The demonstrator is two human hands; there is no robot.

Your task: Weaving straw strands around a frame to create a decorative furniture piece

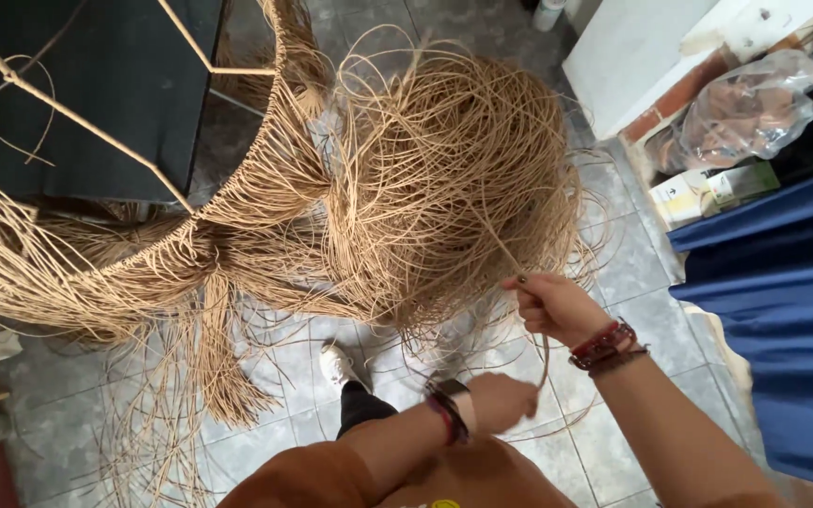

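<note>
The right hand (557, 306), at four o'clock, is closed in a fist on a single rattan strand (496, 240) that runs up into the loose rattan tangle (444, 179) at twelve o'clock. The left hand (501, 400), at six o'clock, is curled shut near the strand's lower run; whether it actually grips it I cannot tell. The tangle hangs from a wire frame (171, 183) at ten o'clock, over the tiled floor (632, 273). A hard pull on the strand looks likely to cinch the neighbouring loops into a knot, snap the thin fibre, or drag the frame sideways. Trailing strands near the white shoe (339, 362) could catch a foot.
</note>
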